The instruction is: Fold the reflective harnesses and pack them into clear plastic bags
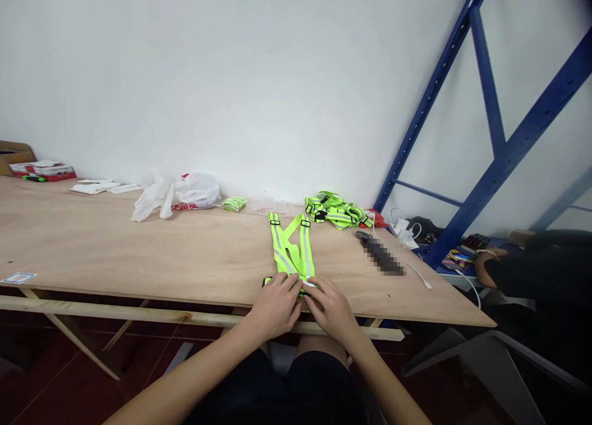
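Observation:
A neon yellow-green reflective vest [306, 250] made of straps lies on the wooden table, its straps crossing and pointing away from me. Grey reflective stripes run along the straps, and black buckles show near their far ends. At the near end, by the table's front edge, my left hand [276, 306] has its fingers closed on the vest's lower band. Beside it my right hand [332, 308] grips the same band, fingertips close to those of the left. My fingers cover most of the band and whatever buckle is under them.
A heap of similar vests [340, 211] lies at the back right, near a power strip [385, 256] and a white cable [420, 276]. A white plastic bag [198, 190] and a small packed vest [234, 203] sit along the wall. Blue shelving [522, 141] and another person's arm [488, 268] are at right.

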`<action>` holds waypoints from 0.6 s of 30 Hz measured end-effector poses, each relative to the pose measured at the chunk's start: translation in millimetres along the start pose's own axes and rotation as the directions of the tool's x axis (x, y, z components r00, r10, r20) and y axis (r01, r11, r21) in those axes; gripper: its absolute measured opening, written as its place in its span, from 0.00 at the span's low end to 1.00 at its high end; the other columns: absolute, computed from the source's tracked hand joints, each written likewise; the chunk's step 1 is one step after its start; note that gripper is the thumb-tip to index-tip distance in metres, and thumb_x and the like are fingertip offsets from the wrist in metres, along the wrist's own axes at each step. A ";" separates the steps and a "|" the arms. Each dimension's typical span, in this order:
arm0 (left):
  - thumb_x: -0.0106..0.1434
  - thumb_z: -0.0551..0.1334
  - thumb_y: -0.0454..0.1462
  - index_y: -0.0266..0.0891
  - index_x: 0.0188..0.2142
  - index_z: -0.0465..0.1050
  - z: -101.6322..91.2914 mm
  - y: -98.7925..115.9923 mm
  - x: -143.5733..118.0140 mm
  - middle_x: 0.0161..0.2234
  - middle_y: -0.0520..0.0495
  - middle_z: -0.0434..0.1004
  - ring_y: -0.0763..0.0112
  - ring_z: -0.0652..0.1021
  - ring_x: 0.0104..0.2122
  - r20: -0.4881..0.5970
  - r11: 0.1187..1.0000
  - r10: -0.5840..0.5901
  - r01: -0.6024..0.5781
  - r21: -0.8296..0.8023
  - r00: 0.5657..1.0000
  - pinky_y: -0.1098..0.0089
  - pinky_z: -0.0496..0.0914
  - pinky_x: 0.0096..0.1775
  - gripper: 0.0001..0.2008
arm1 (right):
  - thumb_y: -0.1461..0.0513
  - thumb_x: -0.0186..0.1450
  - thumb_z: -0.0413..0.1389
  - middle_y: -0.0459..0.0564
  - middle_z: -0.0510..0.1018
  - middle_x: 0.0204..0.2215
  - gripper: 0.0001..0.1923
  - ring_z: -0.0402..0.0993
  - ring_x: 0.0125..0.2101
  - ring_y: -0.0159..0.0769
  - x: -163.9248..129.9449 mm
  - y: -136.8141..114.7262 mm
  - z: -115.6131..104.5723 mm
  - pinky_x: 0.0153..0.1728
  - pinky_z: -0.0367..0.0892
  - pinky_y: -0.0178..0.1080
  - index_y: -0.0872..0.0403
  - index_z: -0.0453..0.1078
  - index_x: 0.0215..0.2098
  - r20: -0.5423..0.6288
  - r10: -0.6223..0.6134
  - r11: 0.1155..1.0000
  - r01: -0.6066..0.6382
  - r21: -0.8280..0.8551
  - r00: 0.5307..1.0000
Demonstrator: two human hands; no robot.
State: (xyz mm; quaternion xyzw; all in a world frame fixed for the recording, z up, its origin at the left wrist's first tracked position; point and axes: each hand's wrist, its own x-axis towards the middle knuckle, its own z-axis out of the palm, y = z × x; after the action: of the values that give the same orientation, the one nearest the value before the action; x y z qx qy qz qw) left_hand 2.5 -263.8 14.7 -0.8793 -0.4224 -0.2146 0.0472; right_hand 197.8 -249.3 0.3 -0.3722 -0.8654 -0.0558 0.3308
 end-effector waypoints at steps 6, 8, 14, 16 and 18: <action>0.69 0.53 0.39 0.32 0.63 0.62 14.2 -0.2 -5.6 0.64 0.34 0.65 0.51 0.64 0.65 -0.013 0.998 0.041 -0.040 0.043 0.999 0.49 0.55 0.65 0.25 | 0.65 0.69 0.50 0.57 0.79 0.45 0.13 0.77 0.45 0.44 5.1 0.4 4.2 0.46 0.76 0.47 0.50 0.76 0.43 -0.036 0.007 0.999 -0.005 0.054 0.999; 0.68 0.52 0.39 0.32 0.65 0.58 18.2 -2.9 -8.5 0.66 0.34 0.61 0.52 0.62 0.66 0.018 0.997 0.047 -0.048 0.055 0.999 0.50 0.55 0.65 0.27 | 0.66 0.69 0.49 0.57 0.80 0.47 0.14 0.77 0.49 0.44 4.5 0.5 5.8 0.49 0.75 0.48 0.50 0.76 0.44 -0.046 0.002 0.996 0.002 0.089 0.999; 0.66 0.55 0.38 0.30 0.68 0.52 21.5 -9.0 -17.4 0.69 0.31 0.54 0.51 0.57 0.68 0.064 0.996 0.031 -0.036 0.082 0.997 0.52 0.56 0.65 0.33 | 0.66 0.70 0.49 0.57 0.81 0.48 0.14 0.77 0.51 0.44 1.7 0.3 9.5 0.53 0.74 0.49 0.51 0.76 0.44 -0.064 -0.003 0.996 0.009 0.084 0.998; 0.65 0.54 0.38 0.30 0.68 0.50 21.4 -10.9 -20.7 0.69 0.30 0.54 0.51 0.57 0.68 0.058 0.995 0.011 -0.017 0.096 0.998 0.52 0.55 0.65 0.34 | 0.66 0.70 0.49 0.57 0.81 0.49 0.14 0.77 0.52 0.45 -0.2 -0.8 12.0 0.54 0.74 0.49 0.51 0.76 0.46 -0.059 -0.007 0.998 0.011 0.067 0.998; 0.65 0.53 0.38 0.30 0.69 0.48 21.3 -13.8 -24.1 0.68 0.29 0.55 0.51 0.58 0.68 0.057 0.993 -0.011 0.004 0.115 0.998 0.50 0.55 0.65 0.34 | 0.66 0.70 0.49 0.59 0.79 0.52 0.16 0.75 0.55 0.46 -3.2 -2.6 16.3 0.54 0.74 0.49 0.53 0.73 0.52 -0.066 0.002 1.000 0.000 0.025 0.998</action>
State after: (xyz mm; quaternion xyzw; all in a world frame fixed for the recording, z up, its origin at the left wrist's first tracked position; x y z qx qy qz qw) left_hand -14.2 -266.8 -16.0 -0.8794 -0.4386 -0.1647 0.0848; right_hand 189.0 -247.5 -13.9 -0.3663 -0.8545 -0.0571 0.3639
